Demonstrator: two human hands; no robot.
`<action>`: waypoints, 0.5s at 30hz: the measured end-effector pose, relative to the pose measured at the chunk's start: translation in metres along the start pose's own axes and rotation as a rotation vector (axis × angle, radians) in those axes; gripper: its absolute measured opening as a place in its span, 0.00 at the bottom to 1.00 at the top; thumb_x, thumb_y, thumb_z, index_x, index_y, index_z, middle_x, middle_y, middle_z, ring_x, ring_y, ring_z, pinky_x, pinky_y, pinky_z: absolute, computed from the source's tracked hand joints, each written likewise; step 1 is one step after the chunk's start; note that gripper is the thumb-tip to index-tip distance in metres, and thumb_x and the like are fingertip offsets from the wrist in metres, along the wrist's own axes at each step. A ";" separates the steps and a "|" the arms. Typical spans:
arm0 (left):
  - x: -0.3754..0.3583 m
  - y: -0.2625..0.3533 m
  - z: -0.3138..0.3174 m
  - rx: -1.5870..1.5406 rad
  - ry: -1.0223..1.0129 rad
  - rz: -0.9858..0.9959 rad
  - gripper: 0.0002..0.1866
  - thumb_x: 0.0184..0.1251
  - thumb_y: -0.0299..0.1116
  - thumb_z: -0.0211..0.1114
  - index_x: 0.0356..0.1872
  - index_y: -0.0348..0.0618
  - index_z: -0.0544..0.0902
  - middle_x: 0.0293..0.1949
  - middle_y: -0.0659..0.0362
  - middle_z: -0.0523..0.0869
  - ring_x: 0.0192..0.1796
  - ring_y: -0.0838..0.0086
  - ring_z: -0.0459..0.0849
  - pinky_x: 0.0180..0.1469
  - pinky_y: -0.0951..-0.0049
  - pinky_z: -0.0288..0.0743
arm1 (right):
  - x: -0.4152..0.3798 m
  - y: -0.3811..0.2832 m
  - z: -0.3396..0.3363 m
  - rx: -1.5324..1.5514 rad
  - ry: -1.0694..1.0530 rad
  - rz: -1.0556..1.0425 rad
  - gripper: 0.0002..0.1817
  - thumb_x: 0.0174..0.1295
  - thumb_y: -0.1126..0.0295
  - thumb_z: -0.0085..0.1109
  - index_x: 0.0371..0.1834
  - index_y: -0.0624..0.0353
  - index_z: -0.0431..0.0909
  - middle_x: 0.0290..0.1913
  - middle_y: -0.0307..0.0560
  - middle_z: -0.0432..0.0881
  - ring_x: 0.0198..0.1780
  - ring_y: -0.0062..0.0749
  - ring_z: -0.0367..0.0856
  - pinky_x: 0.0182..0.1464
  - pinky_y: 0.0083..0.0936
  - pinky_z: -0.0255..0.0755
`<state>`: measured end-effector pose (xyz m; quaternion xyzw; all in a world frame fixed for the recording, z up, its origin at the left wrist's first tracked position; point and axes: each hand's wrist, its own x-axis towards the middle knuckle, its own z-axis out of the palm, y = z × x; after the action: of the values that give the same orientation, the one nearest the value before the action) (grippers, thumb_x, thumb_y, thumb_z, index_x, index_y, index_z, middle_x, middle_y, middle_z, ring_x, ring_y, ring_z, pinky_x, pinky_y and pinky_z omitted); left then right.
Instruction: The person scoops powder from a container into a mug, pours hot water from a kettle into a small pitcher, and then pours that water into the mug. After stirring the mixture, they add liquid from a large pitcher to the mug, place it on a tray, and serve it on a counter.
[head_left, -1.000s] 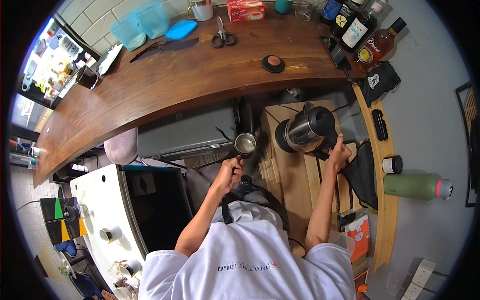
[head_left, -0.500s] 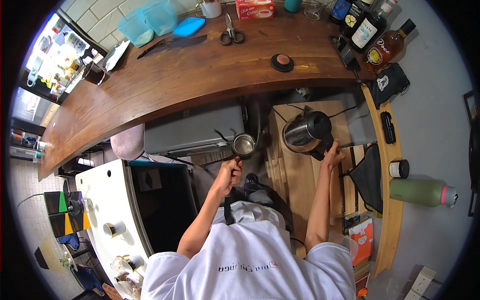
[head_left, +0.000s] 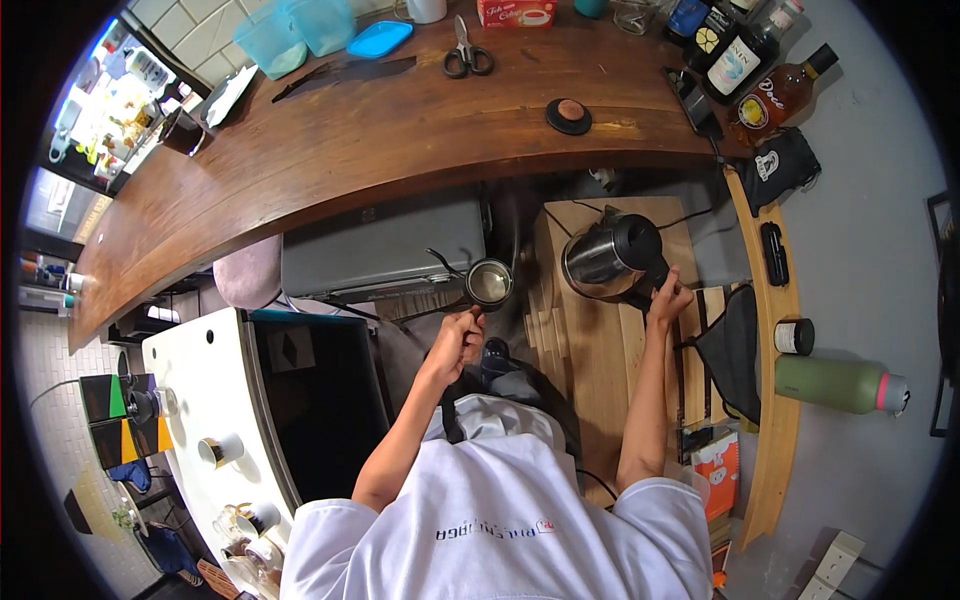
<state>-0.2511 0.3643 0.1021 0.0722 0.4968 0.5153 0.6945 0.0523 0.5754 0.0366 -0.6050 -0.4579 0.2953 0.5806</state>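
Note:
My left hand is closed around the handle of a small gooseneck kettle, held out in front of my body. Its top is uncovered, so the pale metal inside shows, and the thin spout points up and left. With my right hand I grip the black handle of an electric kettle. This kettle has a shiny dark metal body and a black lid. It is over the light wooden cabinet top, beneath the counter's front edge.
A dark wooden counter curves across the front, carrying scissors, a knife, a round black lid and several bottles. A green flask is at right. Cups stand on a white-topped fridge at left.
The camera view has shifted slightly. Both hands keep their grips, and the two kettles stay almost where they were.

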 end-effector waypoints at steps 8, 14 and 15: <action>-0.002 0.002 -0.003 -0.008 -0.004 0.010 0.04 0.56 0.28 0.51 0.33 0.46 0.70 0.19 0.71 0.63 0.15 0.89 0.55 0.16 0.83 0.44 | 0.041 0.025 -0.001 -0.085 -0.095 -0.324 0.31 0.70 0.57 0.52 0.09 0.64 0.66 0.10 0.36 0.66 0.13 0.21 0.63 0.15 0.23 0.55; -0.005 0.002 -0.006 -0.013 -0.004 0.038 0.04 0.57 0.29 0.50 0.33 0.46 0.70 0.20 0.72 0.63 0.15 0.89 0.55 0.17 0.83 0.44 | 0.057 0.033 -0.003 -0.155 -0.134 -0.464 0.30 0.71 0.58 0.50 0.10 0.66 0.68 0.10 0.38 0.68 0.14 0.22 0.65 0.18 0.24 0.58; -0.006 0.001 -0.006 -0.014 -0.005 0.045 0.04 0.58 0.29 0.50 0.34 0.46 0.70 0.20 0.72 0.63 0.15 0.89 0.55 0.17 0.83 0.44 | 0.056 0.033 -0.004 -0.155 -0.138 -0.467 0.30 0.71 0.58 0.50 0.10 0.66 0.68 0.10 0.38 0.68 0.14 0.22 0.65 0.18 0.24 0.58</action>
<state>-0.2567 0.3578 0.1031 0.0798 0.4899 0.5339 0.6845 0.0853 0.6275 0.0152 -0.5040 -0.6448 0.1579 0.5525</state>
